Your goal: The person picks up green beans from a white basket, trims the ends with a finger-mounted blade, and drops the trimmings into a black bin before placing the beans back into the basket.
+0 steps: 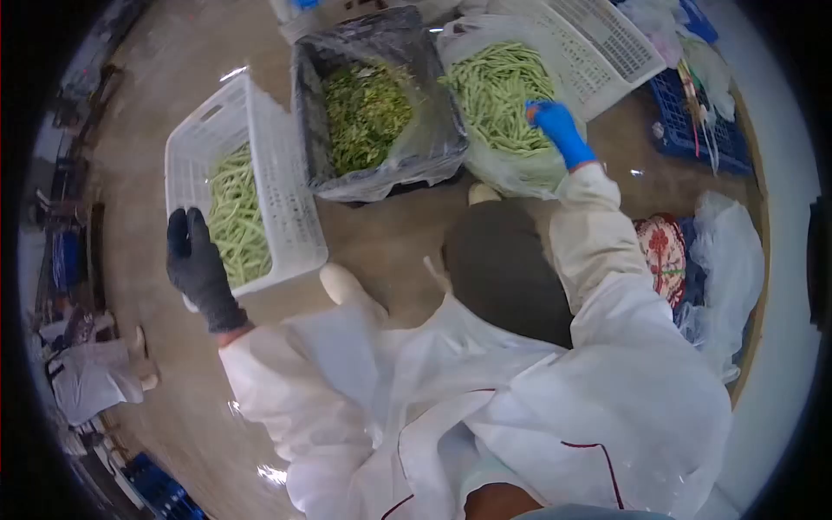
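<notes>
My left hand (198, 264), in a dark glove, is at the near left edge of a white crate (290, 191) that holds green beans (238, 217). Its fingers point forward, and no object shows in them. In a blue glove, my right hand (559, 128) is over the green beans (498, 95) in a clear plastic bag (520, 178). Its fingertips are bent together at the beans; what they hold, if anything, is too small to name. Between the two lots of beans stands a crate lined with black plastic (442, 113), with leafy green scraps (364, 117) inside.
An empty-looking white crate (607, 43) lies at the upper right, beside a blue crate (702, 126). Plastic bags (728, 251) and a red patterned cloth (663, 260) are at the right wall. My boot (351, 290) stands near the left crate. Shelving lines the far left.
</notes>
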`<state>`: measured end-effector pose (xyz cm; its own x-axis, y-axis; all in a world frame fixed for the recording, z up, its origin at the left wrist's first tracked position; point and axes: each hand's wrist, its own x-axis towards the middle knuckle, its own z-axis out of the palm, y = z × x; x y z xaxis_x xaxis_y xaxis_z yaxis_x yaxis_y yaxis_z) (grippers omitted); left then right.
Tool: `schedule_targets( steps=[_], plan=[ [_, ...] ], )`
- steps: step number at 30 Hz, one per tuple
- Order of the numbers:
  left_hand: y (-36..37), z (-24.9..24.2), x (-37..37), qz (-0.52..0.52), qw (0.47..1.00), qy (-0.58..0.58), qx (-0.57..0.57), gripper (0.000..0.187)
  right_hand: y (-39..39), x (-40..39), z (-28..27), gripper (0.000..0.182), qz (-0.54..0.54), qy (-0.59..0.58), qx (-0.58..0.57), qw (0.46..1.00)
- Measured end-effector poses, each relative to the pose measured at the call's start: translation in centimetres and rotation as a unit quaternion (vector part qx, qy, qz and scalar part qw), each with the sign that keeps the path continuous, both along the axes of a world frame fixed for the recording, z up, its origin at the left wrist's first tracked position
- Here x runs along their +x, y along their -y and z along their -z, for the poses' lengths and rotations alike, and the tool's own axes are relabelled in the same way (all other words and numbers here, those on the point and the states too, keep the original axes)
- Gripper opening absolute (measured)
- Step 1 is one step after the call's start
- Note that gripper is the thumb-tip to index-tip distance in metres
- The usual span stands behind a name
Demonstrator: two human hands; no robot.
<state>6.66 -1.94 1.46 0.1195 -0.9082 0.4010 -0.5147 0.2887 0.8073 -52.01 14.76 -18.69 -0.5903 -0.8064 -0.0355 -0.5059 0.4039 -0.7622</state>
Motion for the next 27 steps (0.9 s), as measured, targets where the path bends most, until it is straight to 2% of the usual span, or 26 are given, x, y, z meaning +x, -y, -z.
schedule_targets(
  steps=[2, 5, 6, 7, 9, 12, 14, 16, 17, 19, 20, 23, 24, 27],
  plan=[
    [0.3, -0.6, -1.2, 0.016, 0.999, 0.018, 0.026, 0.037, -2.7, 0.5, 5.6, 0.034, 0.029, -0.055, 0.055, 0.997],
    [-0.5, -0.7, -2.9, 0.029, 0.995, 0.053, 0.075, 0.036, -4.0, 0.5, 10.3, 0.029, 0.043, -0.016, 0.103, 0.994],
    [-0.6, -0.2, -3.2, 0.044, 0.995, 0.046, 0.082, 0.035, -3.4, 0.4, 13.1, 0.032, 0.071, -0.055, 0.075, 0.993],
    [-0.8, 0.1, -3.3, 0.058, 0.994, 0.038, 0.090, 0.035, -2.4, 0.3, 13.6, 0.037, 0.049, -0.091, 0.076, 0.992],
    [-0.8, 0.7, -3.4, 0.071, 0.982, 0.126, 0.119, 0.035, 0.2, 0.6, 15.0, 0.048, 0.003, -0.159, 0.080, 0.984],
    [-1.6, 0.5, -4.9, 0.080, 0.973, 0.105, 0.187, 0.036, 2.6, 2.2, 12.2, 0.074, -0.112, -0.160, 0.259, 0.946],
    [-1.8, 0.7, -5.2, 0.101, 0.968, 0.112, 0.202, 0.036, 2.7, 1.9, 17.1, 0.086, -0.120, -0.131, 0.219, 0.959],
    [-1.9, 1.3, -4.9, 0.114, 0.960, 0.168, 0.192, 0.037, 2.7, 2.1, 18.9, 0.098, -0.128, -0.126, 0.183, 0.967],
    [-1.7, 1.6, -4.8, 0.121, 0.955, 0.197, 0.187, 0.037, 2.5, 2.1, 19.8, 0.098, -0.124, -0.110, 0.173, 0.971],
    [-2.2, 1.2, -6.2, 0.108, 0.951, 0.177, 0.230, 0.038, 2.4, 1.8, 19.5, 0.097, -0.113, -0.080, 0.154, 0.978],
    [-2.4, 1.4, -6.2, 0.111, 0.948, 0.174, 0.241, 0.039, 2.5, 1.5, 19.2, 0.088, -0.128, -0.109, 0.151, 0.974],
    [-2.5, 1.7, -6.3, 0.127, 0.939, 0.186, 0.259, 0.040, 2.4, 0.5, 21.0, 0.074, -0.177, -0.163, 0.133, 0.962],
    [-2.6, 1.6, -6.7, 0.127, 0.937, 0.182, 0.271, 0.040, 2.2, 0.4, 21.2, 0.065, -0.175, -0.145, 0.109, 0.968],
    [-2.6, 1.7, -6.9, 0.136, 0.932, 0.176, 0.287, 0.041, 1.7, 0.6, 21.2, 0.066, -0.149, -0.140, 0.025, 0.979]
  ],
)
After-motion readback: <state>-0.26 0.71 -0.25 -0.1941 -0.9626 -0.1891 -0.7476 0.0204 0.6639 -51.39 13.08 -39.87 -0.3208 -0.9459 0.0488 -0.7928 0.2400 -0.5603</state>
